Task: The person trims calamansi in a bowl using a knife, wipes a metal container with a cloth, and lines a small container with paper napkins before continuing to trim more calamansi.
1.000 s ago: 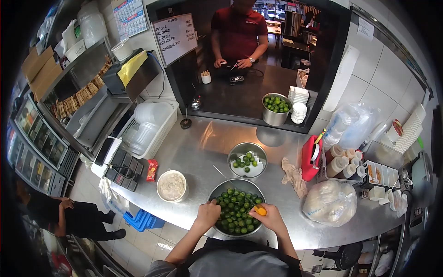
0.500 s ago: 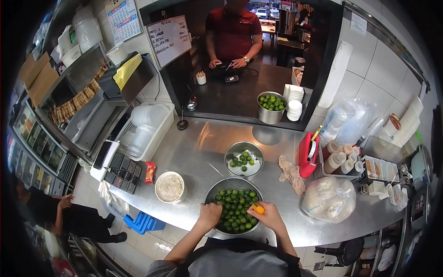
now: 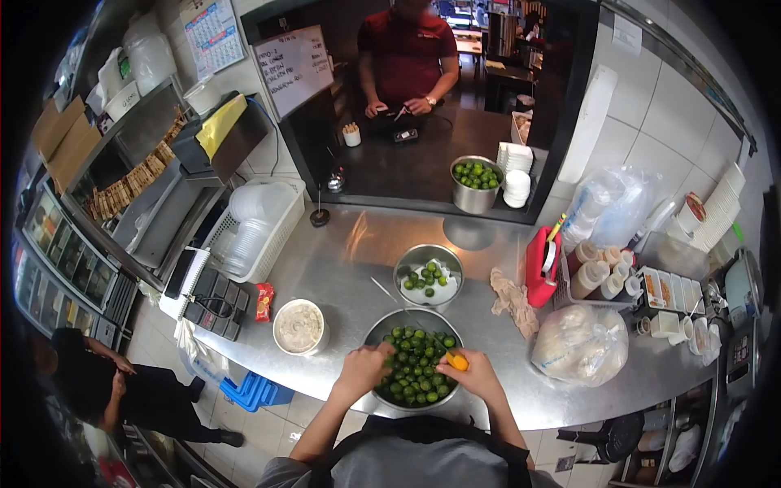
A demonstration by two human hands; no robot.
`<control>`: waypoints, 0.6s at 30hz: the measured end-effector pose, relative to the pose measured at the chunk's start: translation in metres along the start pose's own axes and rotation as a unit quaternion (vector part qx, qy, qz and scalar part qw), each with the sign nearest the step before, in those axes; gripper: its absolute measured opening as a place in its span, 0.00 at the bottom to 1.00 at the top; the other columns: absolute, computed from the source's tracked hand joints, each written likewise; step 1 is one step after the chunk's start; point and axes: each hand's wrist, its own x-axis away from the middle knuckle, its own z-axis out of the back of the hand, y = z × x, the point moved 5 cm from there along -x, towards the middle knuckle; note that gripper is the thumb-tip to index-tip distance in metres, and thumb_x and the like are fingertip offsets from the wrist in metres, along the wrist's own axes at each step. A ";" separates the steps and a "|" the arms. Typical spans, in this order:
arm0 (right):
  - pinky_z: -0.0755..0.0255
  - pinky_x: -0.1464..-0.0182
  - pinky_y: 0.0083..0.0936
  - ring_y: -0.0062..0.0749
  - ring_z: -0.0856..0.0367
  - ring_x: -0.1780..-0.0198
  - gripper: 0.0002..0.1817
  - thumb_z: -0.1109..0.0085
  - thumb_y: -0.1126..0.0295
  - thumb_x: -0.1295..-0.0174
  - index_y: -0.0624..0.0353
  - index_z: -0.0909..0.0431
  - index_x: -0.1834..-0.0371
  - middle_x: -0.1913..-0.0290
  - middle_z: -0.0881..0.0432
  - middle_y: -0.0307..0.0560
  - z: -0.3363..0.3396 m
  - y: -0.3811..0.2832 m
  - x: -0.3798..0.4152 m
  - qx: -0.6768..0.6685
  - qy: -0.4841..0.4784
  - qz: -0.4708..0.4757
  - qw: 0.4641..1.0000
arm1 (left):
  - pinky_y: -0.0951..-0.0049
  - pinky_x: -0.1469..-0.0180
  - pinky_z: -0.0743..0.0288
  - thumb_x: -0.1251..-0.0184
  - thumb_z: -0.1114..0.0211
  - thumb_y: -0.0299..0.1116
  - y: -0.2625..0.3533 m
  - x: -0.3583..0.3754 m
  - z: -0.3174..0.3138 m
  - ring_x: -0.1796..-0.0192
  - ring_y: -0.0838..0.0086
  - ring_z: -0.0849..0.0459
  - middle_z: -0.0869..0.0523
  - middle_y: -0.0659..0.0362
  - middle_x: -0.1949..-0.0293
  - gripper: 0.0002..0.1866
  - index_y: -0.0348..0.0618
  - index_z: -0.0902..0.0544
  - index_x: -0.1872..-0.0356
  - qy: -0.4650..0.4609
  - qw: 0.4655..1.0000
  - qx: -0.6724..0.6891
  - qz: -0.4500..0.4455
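A large steel bowl (image 3: 404,315) full of small green limes (image 3: 415,366) stands at the near edge of the steel counter. My left hand (image 3: 363,368) rests on the bowl's left rim, its fingers reaching in among the limes; whether it grips one I cannot tell. My right hand (image 3: 473,373) is at the bowl's right rim, closed around an orange-handled tool (image 3: 457,360). Behind it a smaller steel bowl (image 3: 411,260) holds a few limes on white paper.
A round white tub (image 3: 298,327) sits left of the big bowl, with a red packet (image 3: 263,301) and a white basket (image 3: 260,226) beyond. A cloth (image 3: 513,301), red caddy (image 3: 540,267), sauce bottles (image 3: 600,273) and bagged food (image 3: 579,345) lie right. A person in red (image 3: 407,57) stands at the hatch; another person (image 3: 114,390) crouches lower left.
My left hand has pushed further into the limes from the rim. The view has shifted slightly; my right hand keeps the orange tool at the bowl's right side.
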 end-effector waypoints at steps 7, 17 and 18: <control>0.26 0.60 0.26 0.32 0.16 0.65 0.17 0.32 0.61 0.49 0.65 0.20 0.65 0.68 0.16 0.51 0.002 -0.024 -0.016 -0.059 0.002 0.013 0.998 | 0.79 0.55 0.23 0.45 0.35 0.16 0.023 -0.008 -0.003 0.60 0.78 0.18 0.21 0.59 0.56 0.18 0.35 0.21 0.51 0.084 0.842 0.533 -0.009; 0.26 0.60 0.25 0.30 0.17 0.66 0.21 0.29 0.57 0.52 0.65 0.20 0.65 0.69 0.16 0.48 -0.007 -0.021 -0.018 -0.052 -0.020 -0.005 0.998 | 0.84 0.59 0.27 0.41 0.37 0.19 0.026 -0.001 -0.027 0.61 0.83 0.19 0.17 0.64 0.63 0.20 0.37 0.24 0.46 0.024 0.788 0.615 0.034; 0.27 0.61 0.25 0.29 0.17 0.66 0.21 0.29 0.58 0.52 0.65 0.20 0.65 0.70 0.16 0.47 -0.008 -0.019 -0.018 -0.051 -0.020 -0.008 0.998 | 0.84 0.59 0.27 0.41 0.37 0.19 0.028 -0.001 -0.026 0.61 0.84 0.19 0.17 0.64 0.62 0.20 0.37 0.24 0.45 0.023 0.790 0.612 0.024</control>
